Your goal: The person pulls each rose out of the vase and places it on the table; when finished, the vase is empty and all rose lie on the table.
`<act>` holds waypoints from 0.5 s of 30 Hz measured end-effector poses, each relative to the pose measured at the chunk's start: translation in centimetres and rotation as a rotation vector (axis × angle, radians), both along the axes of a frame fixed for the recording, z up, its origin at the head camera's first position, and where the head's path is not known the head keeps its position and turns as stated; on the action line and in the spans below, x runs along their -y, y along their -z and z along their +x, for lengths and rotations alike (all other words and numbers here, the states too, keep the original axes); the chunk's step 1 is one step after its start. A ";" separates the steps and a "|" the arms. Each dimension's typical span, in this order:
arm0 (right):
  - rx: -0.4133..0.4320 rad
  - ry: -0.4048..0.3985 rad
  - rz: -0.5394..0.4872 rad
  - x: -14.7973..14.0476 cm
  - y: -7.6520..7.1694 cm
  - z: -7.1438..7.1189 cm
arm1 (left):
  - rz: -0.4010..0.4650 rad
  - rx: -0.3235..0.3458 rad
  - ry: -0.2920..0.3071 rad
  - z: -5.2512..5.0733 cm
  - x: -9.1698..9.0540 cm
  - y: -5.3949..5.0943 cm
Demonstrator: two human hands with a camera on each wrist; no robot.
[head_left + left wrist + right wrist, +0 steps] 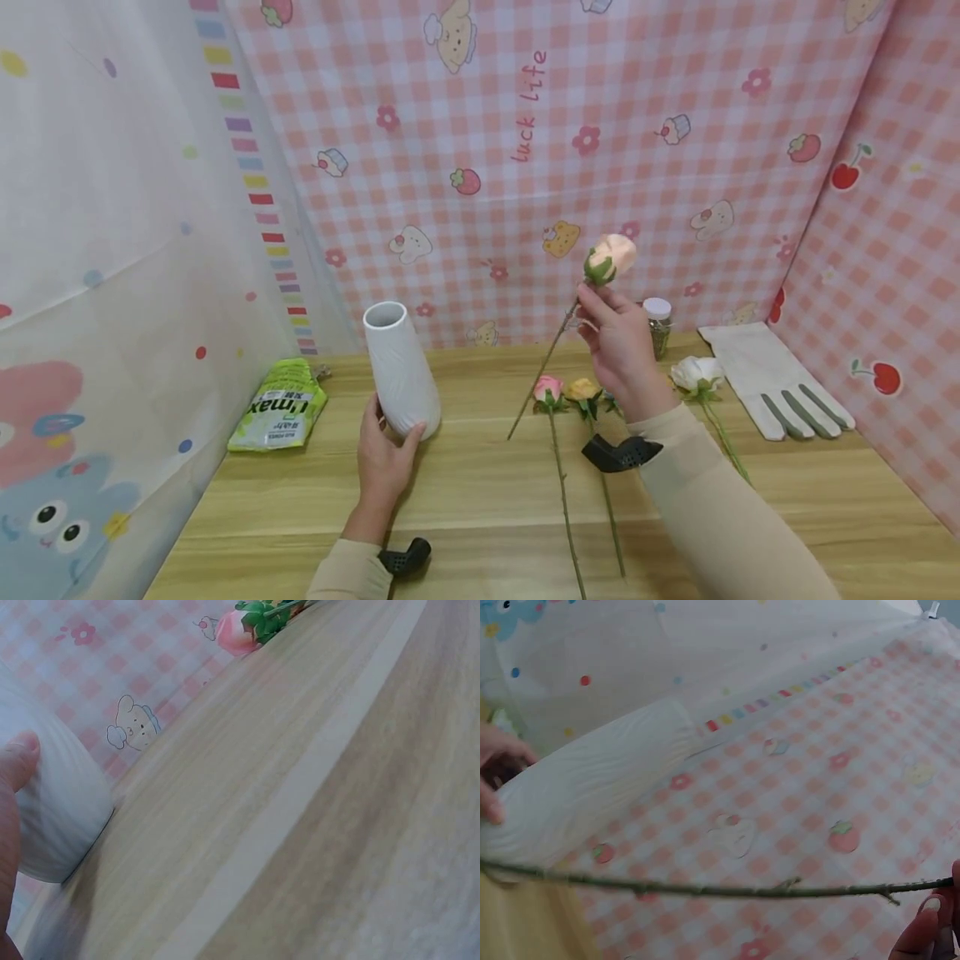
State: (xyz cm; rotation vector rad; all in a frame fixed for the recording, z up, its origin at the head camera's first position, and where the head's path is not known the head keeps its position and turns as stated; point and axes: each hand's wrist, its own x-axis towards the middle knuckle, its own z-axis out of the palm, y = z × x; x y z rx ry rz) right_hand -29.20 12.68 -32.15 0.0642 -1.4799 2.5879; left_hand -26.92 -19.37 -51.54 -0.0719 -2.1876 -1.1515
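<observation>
A white vase (405,379) with a textured side stands on the wooden table, its mouth uppermost. My left hand (386,457) grips it low down, thumb on the near side; the left wrist view shows the thumb against the vase wall (64,802). Raised to the right of the vase, my right hand (624,354) pinches a peach rose (613,257) by the stem just under its bloom. The thorny stem slants down to the left, its lower end apart from the vase. In the right wrist view the stem (727,891) crosses in front of the vase (592,780).
A pink rose (549,388) and a yellow rose (582,389) lie below my right hand. Further right are a white rose (699,373), a lidded jar (657,325) and a pale glove (750,358). A green packet (279,408) lies left of the vase. Patterned cloth (525,208) hangs behind.
</observation>
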 end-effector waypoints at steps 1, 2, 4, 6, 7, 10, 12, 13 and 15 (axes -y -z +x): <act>0.024 -0.018 0.034 0.1 0.8 0.1 | 0.001 0.004 0.000 0.0 0.0 0.0; 0.047 -0.034 0.074 0.3 1.5 0.1 | 0.000 0.006 -0.002 0.0 0.0 0.0; 0.084 -0.072 0.164 0.8 3.1 0.2 | 0.001 0.007 -0.003 0.0 0.0 0.0; 0.107 -0.104 0.246 1.5 4.6 0.2 | 0.003 0.004 -0.004 0.0 0.1 0.0; 0.113 -0.113 0.285 1.9 5.3 0.3 | 0.003 0.005 -0.005 0.0 0.1 0.0; 0.123 -0.133 0.387 3.0 7.2 0.4 | 0.006 0.010 -0.006 0.0 0.1 -0.1; 0.130 -0.136 0.431 3.6 8.2 0.5 | 0.008 0.016 -0.007 0.0 0.0 0.0; 0.135 -0.132 0.455 3.9 8.6 0.6 | 0.010 0.018 -0.007 0.0 0.0 0.0; 0.147 -0.118 0.484 4.3 9.3 0.7 | 0.011 0.019 -0.008 0.0 0.0 0.0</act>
